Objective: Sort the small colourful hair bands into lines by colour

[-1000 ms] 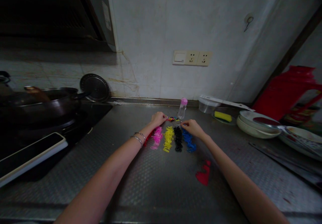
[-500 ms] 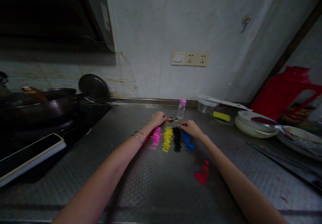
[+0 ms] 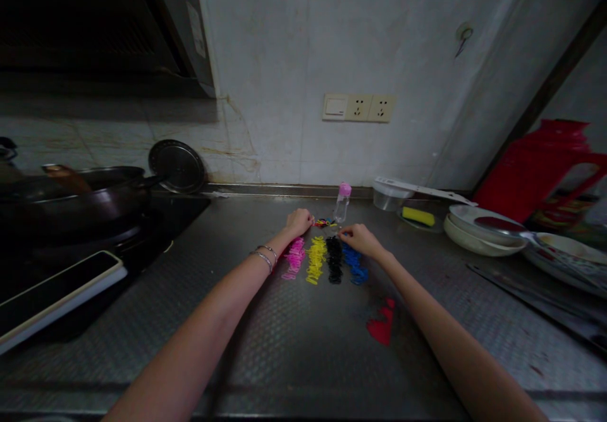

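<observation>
Small loops that look like rubber bands lie in coloured rows on the metal counter: pink bands (image 3: 294, 259), yellow bands (image 3: 315, 260), black bands (image 3: 334, 260) and blue bands (image 3: 355, 262). A bit of red shows beside my left wrist. My left hand (image 3: 298, 221), fingers pinched together, is at the left edge of a small mixed-colour pile of bands (image 3: 324, 223). Over the far ends of the black and blue rows, my right hand (image 3: 359, 240) also has its fingertips pinched. Whatever either pinch holds is too small to make out. Behind the pile stands a clear bottle with a pink cap (image 3: 342, 203).
A red torn-looking piece (image 3: 380, 327) lies nearer me. To the right are a clear tub (image 3: 387, 199), a yellow sponge (image 3: 418, 216), stacked bowls (image 3: 478, 240) and a red thermos (image 3: 535, 169). At left are a pan (image 3: 90, 197) and a phone-like slab (image 3: 61, 298).
The view has shifted very slightly. Both hands stay at nearly the same places, still pinched, and the rows look the same.
</observation>
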Available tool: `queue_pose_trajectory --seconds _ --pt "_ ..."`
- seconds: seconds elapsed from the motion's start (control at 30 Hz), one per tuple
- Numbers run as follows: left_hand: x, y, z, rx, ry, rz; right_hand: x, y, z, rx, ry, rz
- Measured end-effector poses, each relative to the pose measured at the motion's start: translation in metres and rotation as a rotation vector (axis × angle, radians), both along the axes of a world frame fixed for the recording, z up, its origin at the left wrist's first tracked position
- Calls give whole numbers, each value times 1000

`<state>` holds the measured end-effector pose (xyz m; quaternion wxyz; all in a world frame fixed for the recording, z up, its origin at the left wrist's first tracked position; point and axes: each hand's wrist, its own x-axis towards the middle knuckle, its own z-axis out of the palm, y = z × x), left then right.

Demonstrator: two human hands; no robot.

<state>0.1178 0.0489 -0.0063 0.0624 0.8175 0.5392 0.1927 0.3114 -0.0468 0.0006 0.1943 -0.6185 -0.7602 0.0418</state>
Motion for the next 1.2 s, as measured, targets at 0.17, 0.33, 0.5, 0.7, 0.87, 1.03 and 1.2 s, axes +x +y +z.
queue_pose_trajectory --seconds 0.17,0.33,0.5,0.7,0.87,1.03,1.2 --pt "-17 6 7 -1 -107 -30 1 -1 2 1 -24 2" --pt "-53 1 25 25 -161 -204 1 0 3 -3 -28 -22" --pt "-82 -19 36 10 -131 -346 1 -1 4 5 -34 -3" --pt "-89 -39 34 -69 -54 -319 -1 -2 5 -4 -38 0" --pt "-88 -44 32 -33 46 -353 0 -2 5 -6 -35 2" --pt "-96 -32 25 -43 -125 -351 0 -3 4 2 -58 -1" --pt "-115 -14 7 -86 -436 -209 -4 -7 6 9 -101 -37"
